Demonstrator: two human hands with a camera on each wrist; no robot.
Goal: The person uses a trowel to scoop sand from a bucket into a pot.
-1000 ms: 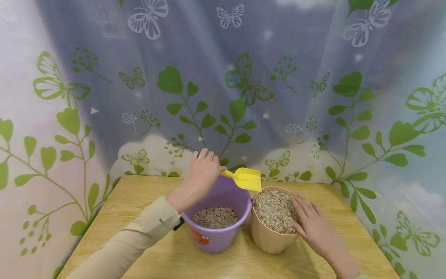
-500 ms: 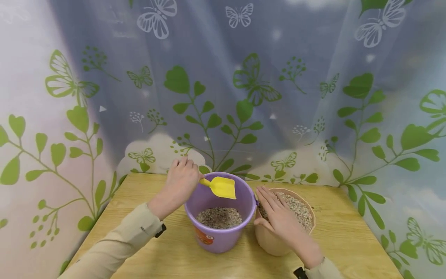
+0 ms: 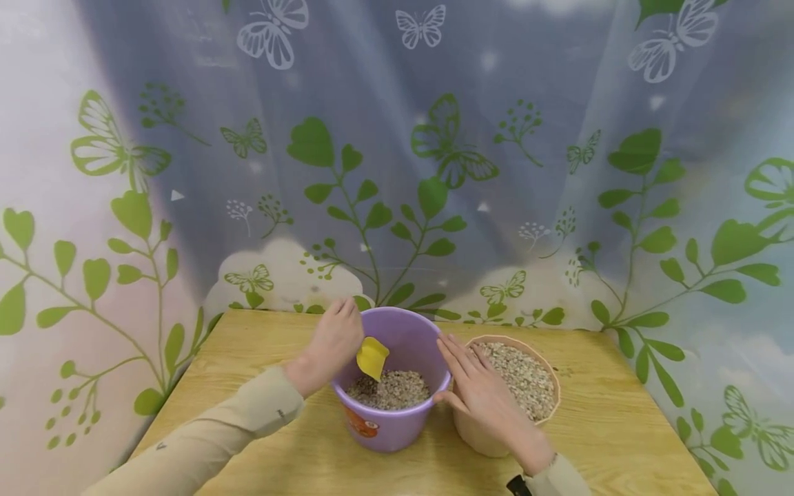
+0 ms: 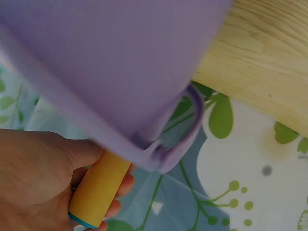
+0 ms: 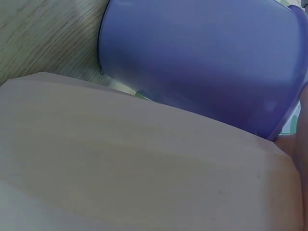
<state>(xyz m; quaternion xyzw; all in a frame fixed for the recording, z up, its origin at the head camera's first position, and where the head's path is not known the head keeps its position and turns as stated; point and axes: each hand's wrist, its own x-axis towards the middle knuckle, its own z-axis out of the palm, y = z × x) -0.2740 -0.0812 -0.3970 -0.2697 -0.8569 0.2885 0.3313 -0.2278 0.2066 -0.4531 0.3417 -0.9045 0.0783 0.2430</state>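
1. Head view: the left hand (image 3: 331, 341) grips the yellow scoop (image 3: 373, 357) at the left side of the purple bucket (image 3: 387, 435). From that grip the blade lies to the right and slants down inside the bucket, its tip at the near gravel (image 3: 400, 391); whether it touches, I cannot tell. The left hand is by far the nearer one to it. The right hand (image 3: 477, 389) holds nothing: fingers straight and close together, thumb apart, over the left side of the beige pot (image 3: 474, 434), fingertips by the bucket's rim. The pot's own gravel (image 3: 524, 379) lies to the right of that hand, well apart from the blade.

2. Left wrist view: fingers curl round the handle (image 4: 98, 190), thumb along it; its long axis runs from the teal end (image 4: 84, 221) up toward the bucket's rim (the blade is hidden here).

3. Right wrist view: pot wall and bucket wall fill most of it, side by side; only a sliver of the right hand shows, at the right edge.
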